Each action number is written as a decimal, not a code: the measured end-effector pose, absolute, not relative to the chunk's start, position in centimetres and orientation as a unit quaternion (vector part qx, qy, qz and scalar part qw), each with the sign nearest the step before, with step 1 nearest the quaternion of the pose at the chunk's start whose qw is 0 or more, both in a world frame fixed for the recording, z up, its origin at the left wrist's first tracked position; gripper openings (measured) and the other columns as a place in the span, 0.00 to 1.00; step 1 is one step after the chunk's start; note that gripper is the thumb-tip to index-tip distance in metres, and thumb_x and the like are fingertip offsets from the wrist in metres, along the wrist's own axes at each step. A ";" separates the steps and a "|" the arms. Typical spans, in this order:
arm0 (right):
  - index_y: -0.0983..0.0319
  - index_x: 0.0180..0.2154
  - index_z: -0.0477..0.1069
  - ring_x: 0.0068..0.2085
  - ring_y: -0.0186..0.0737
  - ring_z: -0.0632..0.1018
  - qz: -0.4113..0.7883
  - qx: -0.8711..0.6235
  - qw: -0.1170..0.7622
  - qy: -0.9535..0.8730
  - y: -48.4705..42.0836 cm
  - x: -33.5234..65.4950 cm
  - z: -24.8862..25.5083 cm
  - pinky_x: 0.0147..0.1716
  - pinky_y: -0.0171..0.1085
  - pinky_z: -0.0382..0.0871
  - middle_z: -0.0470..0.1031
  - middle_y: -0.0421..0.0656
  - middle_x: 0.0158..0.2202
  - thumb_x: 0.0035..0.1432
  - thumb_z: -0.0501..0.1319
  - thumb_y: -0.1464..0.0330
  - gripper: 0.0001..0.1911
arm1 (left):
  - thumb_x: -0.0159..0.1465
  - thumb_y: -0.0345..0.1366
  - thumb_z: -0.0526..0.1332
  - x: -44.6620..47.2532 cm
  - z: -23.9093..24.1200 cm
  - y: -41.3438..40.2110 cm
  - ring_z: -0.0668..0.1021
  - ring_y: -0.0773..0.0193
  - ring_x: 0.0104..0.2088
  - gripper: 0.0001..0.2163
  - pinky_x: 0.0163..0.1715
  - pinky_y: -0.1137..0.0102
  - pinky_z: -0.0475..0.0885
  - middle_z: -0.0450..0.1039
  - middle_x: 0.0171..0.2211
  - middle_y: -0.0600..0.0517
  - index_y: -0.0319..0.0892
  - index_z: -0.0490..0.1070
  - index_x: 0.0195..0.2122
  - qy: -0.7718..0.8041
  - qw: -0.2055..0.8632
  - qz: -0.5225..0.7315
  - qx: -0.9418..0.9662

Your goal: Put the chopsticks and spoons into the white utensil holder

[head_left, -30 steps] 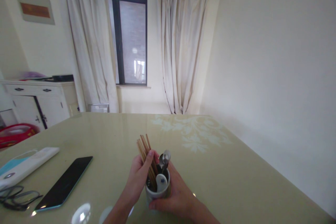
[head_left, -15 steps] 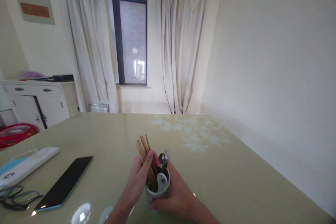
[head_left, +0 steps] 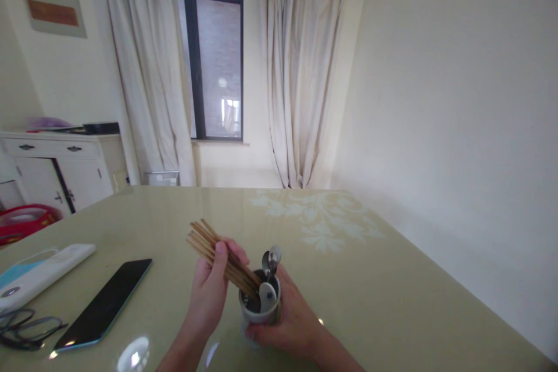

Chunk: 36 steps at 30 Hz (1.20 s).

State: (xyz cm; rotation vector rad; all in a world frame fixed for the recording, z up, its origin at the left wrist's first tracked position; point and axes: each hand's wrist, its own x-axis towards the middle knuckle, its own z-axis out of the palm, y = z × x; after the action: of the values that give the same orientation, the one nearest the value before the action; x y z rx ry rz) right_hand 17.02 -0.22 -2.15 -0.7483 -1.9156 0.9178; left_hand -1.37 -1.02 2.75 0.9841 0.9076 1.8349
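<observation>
A bundle of wooden chopsticks (head_left: 238,273) is gripped in my left hand (head_left: 213,279), thumb across the near side. The bundle leans far to the left, and its lower ends are at the mouth of a round utensil holder (head_left: 258,315). My right hand (head_left: 294,319) is wrapped around the holder's right side, with the thumb across its front. Inside the holder stand metal spoons (head_left: 274,257) and a white spoon (head_left: 267,295) with a dark mark. The far fingers of my right hand are hidden behind the holder.
On the left of the glossy table (head_left: 392,302) lie a black phone (head_left: 107,302), a long white case (head_left: 47,273), a blue mask (head_left: 20,274) and a dark cable-like tangle (head_left: 30,328). A wall (head_left: 471,128) borders the table's right side.
My left hand has moved left and tilted the chopsticks from nearly upright to a strong leftward slant. My right hand keeps its hold on the utensil holder.
</observation>
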 end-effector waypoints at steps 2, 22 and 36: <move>0.57 0.55 0.78 0.52 0.56 0.77 0.363 -0.303 0.423 -0.773 -0.1 16.9 -2.5 0.56 0.49 0.72 0.77 0.46 0.52 0.43 0.81 0.59 0.36 | 0.60 0.61 0.72 -2.2 3.7 -0.9 0.76 0.65 0.30 0.23 0.34 0.72 0.75 0.74 0.26 0.57 0.45 0.72 0.33 0.306 0.418 0.781 0.349; 0.61 0.49 0.77 0.51 0.57 0.78 0.317 -0.389 0.473 -0.725 2.1 18.9 -2.8 0.55 0.54 0.73 0.78 0.49 0.49 0.45 0.80 0.62 0.29 | 0.59 0.67 0.67 -3.6 -1.5 3.4 0.87 0.54 0.39 0.31 0.44 0.63 0.81 0.85 0.35 0.47 0.42 0.77 0.47 0.478 0.290 0.709 0.430; 0.62 0.50 0.76 0.51 0.59 0.79 0.302 -0.416 0.478 -0.712 2.9 20.1 -2.9 0.55 0.55 0.73 0.77 0.49 0.49 0.46 0.80 0.60 0.31 | 0.72 0.37 0.55 -4.8 -2.9 3.6 0.87 0.47 0.45 0.10 0.45 0.58 0.76 0.85 0.42 0.39 0.44 0.75 0.44 0.672 0.212 0.430 0.564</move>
State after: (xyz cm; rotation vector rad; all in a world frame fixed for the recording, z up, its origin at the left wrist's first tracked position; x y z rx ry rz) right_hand 20.09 2.92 -2.94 -1.0148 -1.7398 0.7374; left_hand -4.84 3.57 -2.87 1.5671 1.8678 1.1932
